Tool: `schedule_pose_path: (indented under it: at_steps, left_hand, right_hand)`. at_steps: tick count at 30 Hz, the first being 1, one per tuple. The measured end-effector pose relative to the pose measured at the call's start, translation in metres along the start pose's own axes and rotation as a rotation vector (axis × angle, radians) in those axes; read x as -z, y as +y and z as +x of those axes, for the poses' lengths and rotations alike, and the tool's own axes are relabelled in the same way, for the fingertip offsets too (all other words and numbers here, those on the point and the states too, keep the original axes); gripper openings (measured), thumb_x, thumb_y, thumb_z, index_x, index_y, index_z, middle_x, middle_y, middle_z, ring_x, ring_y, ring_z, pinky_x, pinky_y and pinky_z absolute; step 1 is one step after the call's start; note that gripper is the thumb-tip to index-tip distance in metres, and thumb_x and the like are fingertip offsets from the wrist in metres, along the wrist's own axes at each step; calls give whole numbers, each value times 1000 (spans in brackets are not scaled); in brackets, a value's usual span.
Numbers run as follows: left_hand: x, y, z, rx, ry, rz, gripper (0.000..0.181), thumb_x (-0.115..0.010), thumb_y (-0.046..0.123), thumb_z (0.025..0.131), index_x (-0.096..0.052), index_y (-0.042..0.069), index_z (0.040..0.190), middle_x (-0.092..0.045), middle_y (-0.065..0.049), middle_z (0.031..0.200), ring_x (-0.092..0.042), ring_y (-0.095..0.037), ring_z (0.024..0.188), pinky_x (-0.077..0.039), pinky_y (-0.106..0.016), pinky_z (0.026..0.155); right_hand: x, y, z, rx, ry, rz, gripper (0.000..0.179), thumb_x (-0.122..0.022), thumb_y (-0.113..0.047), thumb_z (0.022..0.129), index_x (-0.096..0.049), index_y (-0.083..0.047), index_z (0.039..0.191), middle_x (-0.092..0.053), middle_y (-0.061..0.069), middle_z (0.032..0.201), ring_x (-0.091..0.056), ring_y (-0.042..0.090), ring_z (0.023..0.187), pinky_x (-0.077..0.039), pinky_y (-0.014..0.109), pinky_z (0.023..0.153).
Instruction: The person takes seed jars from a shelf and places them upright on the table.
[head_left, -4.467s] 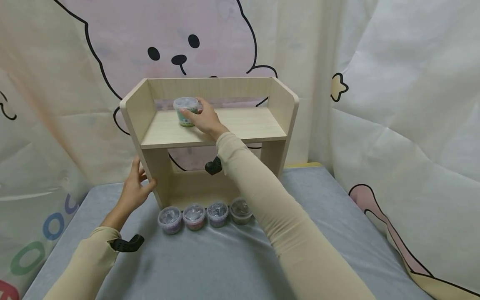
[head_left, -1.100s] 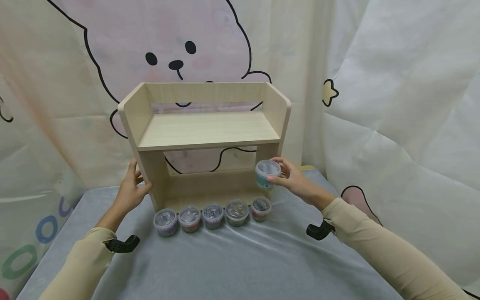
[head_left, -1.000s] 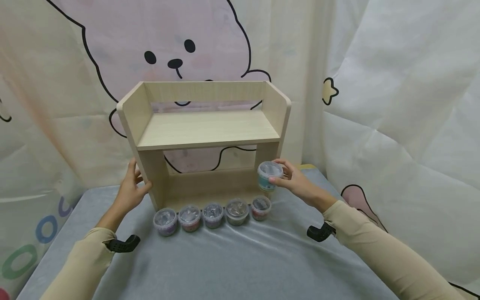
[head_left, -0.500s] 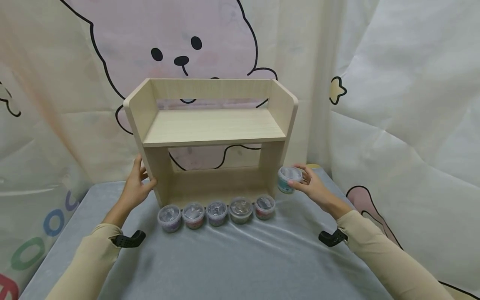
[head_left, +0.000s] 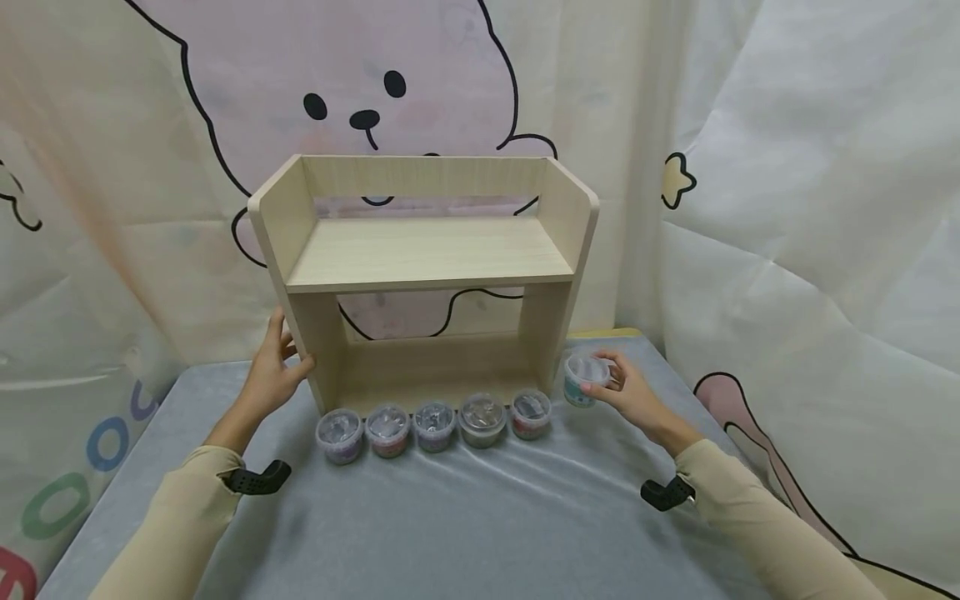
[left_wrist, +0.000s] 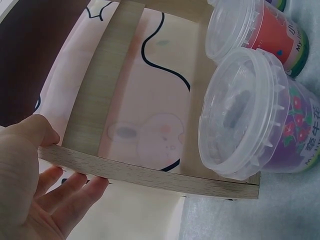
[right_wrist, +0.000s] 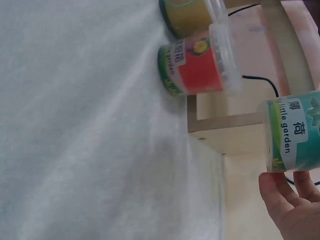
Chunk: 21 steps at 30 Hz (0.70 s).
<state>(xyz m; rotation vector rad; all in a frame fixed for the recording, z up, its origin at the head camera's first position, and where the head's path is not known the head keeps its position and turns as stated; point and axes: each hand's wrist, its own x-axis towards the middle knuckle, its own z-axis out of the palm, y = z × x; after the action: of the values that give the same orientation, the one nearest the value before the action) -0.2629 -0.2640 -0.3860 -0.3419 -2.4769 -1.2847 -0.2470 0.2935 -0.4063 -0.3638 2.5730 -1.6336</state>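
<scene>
In the head view my left hand grips the left side panel of a pale wooden two-tier shelf. The left wrist view shows the thumb on one face of that panel and fingers on the other. My right hand holds a clear-lidded plastic tub just right of the shelf. Seen from the right wrist, this tub has a teal label reading "little garden", and fingertips press its side. A red-labelled tub is the nearest one to it.
Several lidded tubs stand in a row along the shelf's front foot, from a purple one on the left to a reddish one on the right. A grey cloth covers the table. Printed curtains hang behind and beside it.
My right hand has brought the teal tub from the top shelf down and rightward past the row's end, lowering it further over the last second. My left hand stays on the side panel.
</scene>
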Motion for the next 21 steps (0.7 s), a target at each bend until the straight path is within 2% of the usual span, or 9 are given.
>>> schedule_pose_path:
  at_steps: [3,9,11,21]
  left_hand:
    - [0,0,0,4,-3,8,94,-60,-3,93,-5,28,163,-39,-41,150,-49,-63,128,-50,-73,91]
    - [0,0,0,13,-6,16,95,-59,-1,94,-2,31,163,-38,-41,151,-49,-63,128,-51,-73,87]
    - [1,0,0,15,-6,16,96,-59,-2,94,-2,32,163,-37,-40,152,-48,-63,128,-51,-73,87]
    - [-1,-1,1,10,-7,1,95,-59,-2,94,-2,32,163,-38,-40,152,-48,-63,129,-50,-73,89]
  right_hand:
    - [-1,10,-2,-10,20,-5,65,-68,-18,97,-31,-5,150,-44,31,147,-57,34,124,-50,23,89]
    - [-6,28,-4,-10,18,60,65,-69,-11,95,-32,0,147,-53,33,136,-64,6,101,-53,19,83]
    - [-8,33,-5,-17,11,79,66,-69,-10,94,-31,1,147,-54,34,134,-64,1,97,-53,18,82]
    - [-17,48,-5,-43,-7,83,68,-71,-11,94,-30,1,147,-53,34,135,-63,3,98,-52,18,81]
